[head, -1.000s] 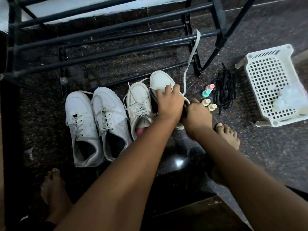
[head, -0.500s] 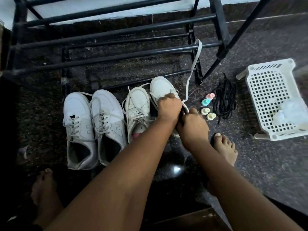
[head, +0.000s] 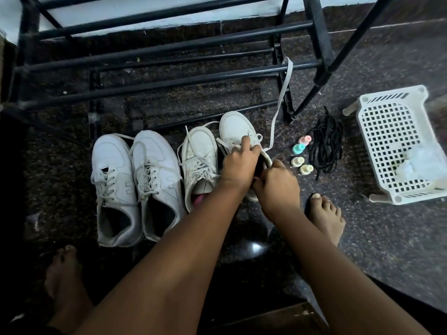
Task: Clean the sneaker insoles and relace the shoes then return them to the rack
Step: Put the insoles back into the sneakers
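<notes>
Four white low-top sneakers stand side by side on the dark speckled floor (head: 362,238), toes toward the black metal-bar shoe rack (head: 169,84). The bright white laced pair (head: 154,165) is at the left, then comes a cream-white, loosely laced third sneaker (head: 200,153) with something pink in its opening. The fourth cream-white sneaker (head: 235,126) is gripped at the tongue by the left hand (head: 239,163) and at the opening's rim by the right hand (head: 275,187). Its long flat white lace (head: 278,112) rises and hangs over a low rack bar, and a loose bundle of black shoelaces (head: 326,146) lies on the floor further right.
</notes>
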{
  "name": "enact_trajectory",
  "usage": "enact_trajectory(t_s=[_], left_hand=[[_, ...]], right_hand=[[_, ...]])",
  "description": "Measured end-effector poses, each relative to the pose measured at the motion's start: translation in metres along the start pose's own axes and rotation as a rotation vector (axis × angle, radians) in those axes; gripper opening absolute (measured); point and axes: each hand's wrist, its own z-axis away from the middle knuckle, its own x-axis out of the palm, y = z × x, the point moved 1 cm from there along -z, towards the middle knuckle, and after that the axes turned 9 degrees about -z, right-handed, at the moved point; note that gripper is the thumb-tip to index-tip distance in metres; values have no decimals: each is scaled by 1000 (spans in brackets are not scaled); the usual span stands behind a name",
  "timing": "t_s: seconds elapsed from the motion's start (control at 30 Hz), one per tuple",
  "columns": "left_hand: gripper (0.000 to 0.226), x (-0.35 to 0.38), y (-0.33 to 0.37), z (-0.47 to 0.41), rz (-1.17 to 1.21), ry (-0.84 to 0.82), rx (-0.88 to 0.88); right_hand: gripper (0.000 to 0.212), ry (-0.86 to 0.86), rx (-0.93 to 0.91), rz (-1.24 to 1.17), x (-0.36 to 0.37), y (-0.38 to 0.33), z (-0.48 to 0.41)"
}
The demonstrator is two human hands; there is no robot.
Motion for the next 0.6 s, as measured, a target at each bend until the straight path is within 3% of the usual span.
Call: enact_trajectory(t_s=[0.23, 0.47, 0.6], left_hand=[[24, 7, 1, 2, 158, -2, -115], [20, 2, -6, -7, 216, -93, -30], [23, -1, -12, -10, 368, -143, -42]], right_hand=[[24, 19, -25, -26, 1, 5, 1], [24, 59, -73, -29, 7, 10, 2], [29, 187, -100, -148, 15, 16, 13]])
